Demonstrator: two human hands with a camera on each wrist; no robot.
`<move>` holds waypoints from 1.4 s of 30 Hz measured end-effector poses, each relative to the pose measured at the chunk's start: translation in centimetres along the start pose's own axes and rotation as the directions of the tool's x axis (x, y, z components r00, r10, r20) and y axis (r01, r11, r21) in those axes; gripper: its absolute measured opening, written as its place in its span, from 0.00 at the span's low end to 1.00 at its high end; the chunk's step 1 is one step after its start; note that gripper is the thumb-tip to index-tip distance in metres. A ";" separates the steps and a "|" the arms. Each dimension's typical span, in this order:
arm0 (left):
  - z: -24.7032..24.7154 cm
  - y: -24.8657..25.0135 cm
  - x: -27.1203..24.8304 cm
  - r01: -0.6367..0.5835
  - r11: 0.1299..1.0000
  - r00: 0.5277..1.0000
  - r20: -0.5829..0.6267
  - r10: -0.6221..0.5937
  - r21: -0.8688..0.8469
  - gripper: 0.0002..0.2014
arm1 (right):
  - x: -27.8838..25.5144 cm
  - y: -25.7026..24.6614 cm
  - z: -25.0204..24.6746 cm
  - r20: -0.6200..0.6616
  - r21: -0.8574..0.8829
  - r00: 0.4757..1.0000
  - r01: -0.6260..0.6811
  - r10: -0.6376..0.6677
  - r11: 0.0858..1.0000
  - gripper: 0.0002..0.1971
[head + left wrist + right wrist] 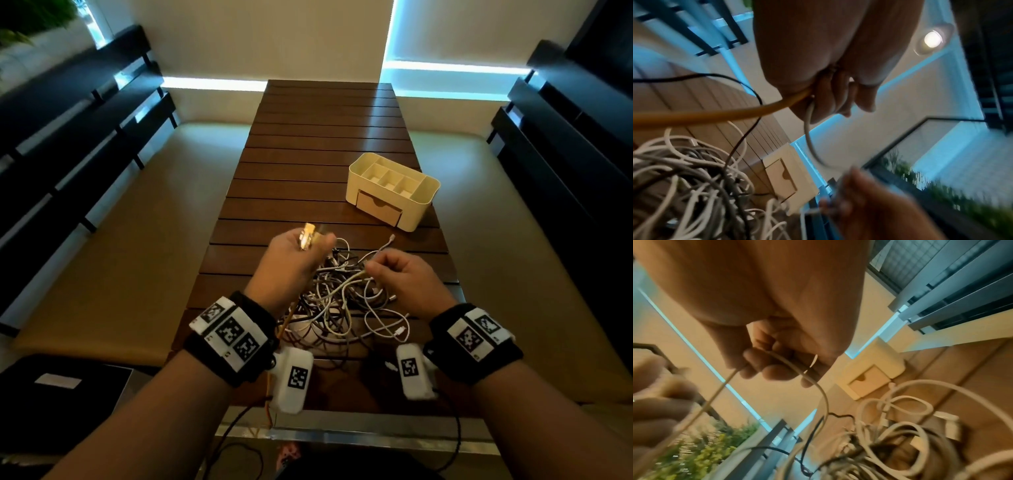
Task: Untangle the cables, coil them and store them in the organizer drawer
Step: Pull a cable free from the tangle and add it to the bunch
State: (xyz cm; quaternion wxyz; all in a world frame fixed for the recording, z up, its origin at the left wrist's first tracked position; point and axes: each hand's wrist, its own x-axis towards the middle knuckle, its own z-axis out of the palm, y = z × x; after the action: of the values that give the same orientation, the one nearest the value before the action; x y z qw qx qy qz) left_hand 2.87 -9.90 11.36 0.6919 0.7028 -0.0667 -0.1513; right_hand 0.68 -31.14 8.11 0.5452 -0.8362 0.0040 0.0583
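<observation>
Cable tangle [346,301] lies at the bench's [308,164] near end. Our left hand [291,260] grips a yellow cable [719,116]; our right hand [400,274] pinches a white cable [818,386]. Cords look light, limp, snag-prone; we'd hold near the plugs. Organizer [394,190] stands toward the right edge, drawer closed.

Left hand [830,65] grips yellow cable [715,116]; white cable [808,129] too.

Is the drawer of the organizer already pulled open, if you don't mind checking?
No, the drawer sits flush in the organizer, shut, in the head view.
</observation>
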 end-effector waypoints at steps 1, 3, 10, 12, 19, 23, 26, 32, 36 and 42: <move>0.4 -0.3 -0.2 -0.029 0.994 0.999 0.020 0.027 0.104 0.10 | 0.0 -1.0 0.0 -0.034 -0.019 0.998 0.045 -0.046 0.999 0.07; 1.0 -0.4 -0.5 -0.084 0.984 0.996 0.050 0.077 0.155 0.11 | 0.0 -2.7 0.3 -0.080 -0.056 0.987 0.135 -0.139 0.989 0.08; 0.4 1.0 -0.3 -0.143 0.940 0.989 0.014 0.146 0.311 0.07 | -0.5 -5.5 0.3 -0.027 -0.099 0.962 0.267 -0.271 0.959 0.06; 0.4 1.2 -0.6 -0.094 0.961 0.995 0.057 0.082 0.261 0.10 | -0.4 -5.8 0.7 0.000 -0.066 0.955 0.295 -0.295 0.953 0.05; -2.1 3.8 -1.2 -0.047 0.997 0.996 0.077 0.052 -0.059 0.13 | 0.3 -3.7 1.8 0.170 -0.078 0.947 0.288 -0.272 0.954 0.06; -4.3 4.4 -0.7 -0.072 0.996 0.997 -0.025 0.073 0.044 0.12 | 1.0 -1.3 1.6 0.166 -0.121 0.974 0.175 -0.154 0.977 0.09; -4.3 2.7 0.0 -0.012 0.883 0.988 -0.131 0.083 0.468 0.11 | 1.3 -1.6 1.1 0.110 -0.159 0.981 0.176 -0.160 0.971 0.09; -6.1 1.8 1.3 0.074 0.881 0.841 -0.504 0.197 0.467 0.12 | 2.1 -1.3 -0.2 0.140 -0.329 0.976 0.202 -0.164 0.922 0.09; -2.2 2.2 1.1 -0.048 0.868 0.958 -0.222 0.180 0.494 0.10 | 2.3 -2.4 0.7 0.184 -0.386 0.959 0.271 -0.214 0.882 0.06; 0.8 1.1 1.2 -0.123 0.853 0.990 0.117 0.074 0.506 0.12 | 2.5 -4.2 0.5 0.022 -0.321 0.911 0.397 -0.413 0.860 0.05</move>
State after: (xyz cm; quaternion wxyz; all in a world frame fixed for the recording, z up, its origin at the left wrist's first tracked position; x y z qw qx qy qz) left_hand 3.89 -11.05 12.35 0.4831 0.8492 -0.1726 -0.1249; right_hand 3.41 -28.88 11.46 0.4027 -0.8964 -0.1684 -0.0775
